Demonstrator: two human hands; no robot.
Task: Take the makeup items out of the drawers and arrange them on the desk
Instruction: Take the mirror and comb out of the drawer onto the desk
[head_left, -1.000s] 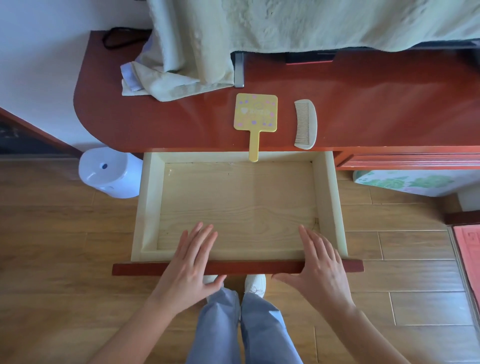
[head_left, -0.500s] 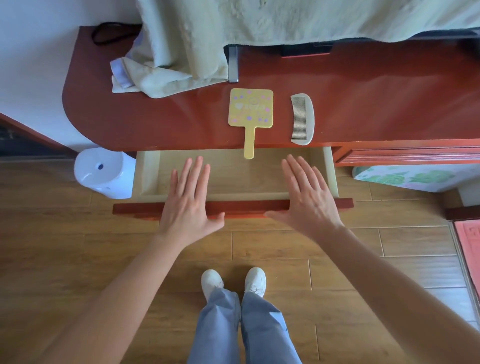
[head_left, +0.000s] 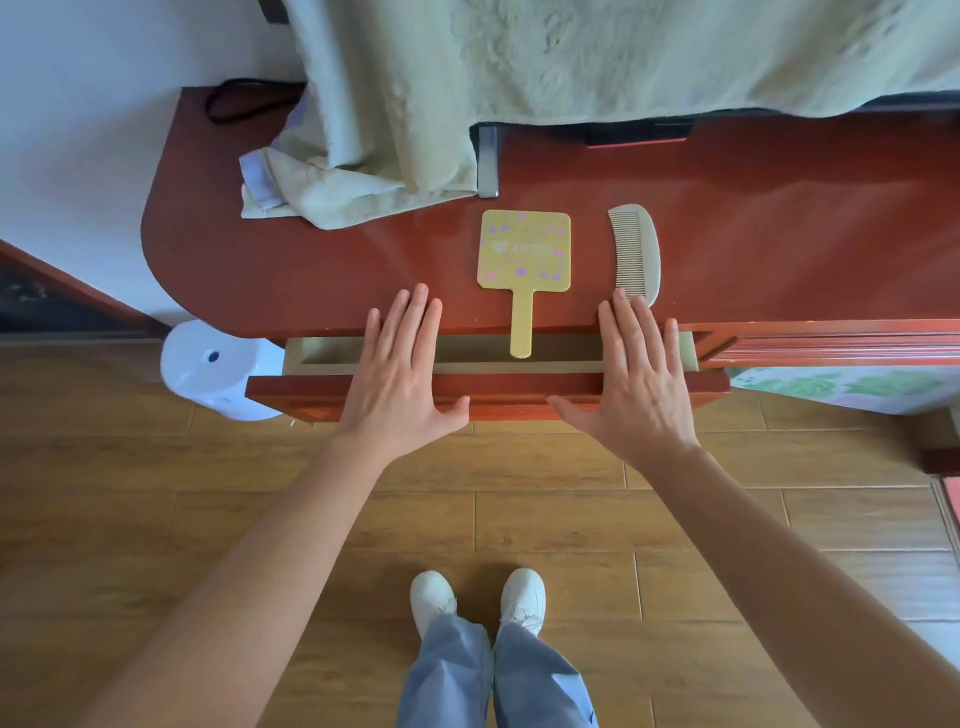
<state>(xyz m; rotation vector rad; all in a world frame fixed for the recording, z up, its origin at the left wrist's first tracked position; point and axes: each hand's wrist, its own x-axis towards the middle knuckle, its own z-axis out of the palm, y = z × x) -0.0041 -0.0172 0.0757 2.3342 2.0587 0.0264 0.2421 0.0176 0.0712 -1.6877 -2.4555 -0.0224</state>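
The red desk (head_left: 779, 249) is carrying a yellow mirror (head_left: 523, 249) lying flat with its handle sticking out over the front edge, a comb (head_left: 636, 252) lying just right of it, a green cloth (head_left: 332, 192) bunching at rear left and a black cord (head_left: 234, 101) curling behind.

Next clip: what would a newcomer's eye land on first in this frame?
Two flat hands, the left hand and the right hand, lie against the red drawer front at the centre, with the drawer open only a narrow slit. Just behind them on the red desk lie a yellow hand mirror, its handle overhanging the edge above the slit, and a pale comb to its right. A green cloth drapes over the desk's back left.
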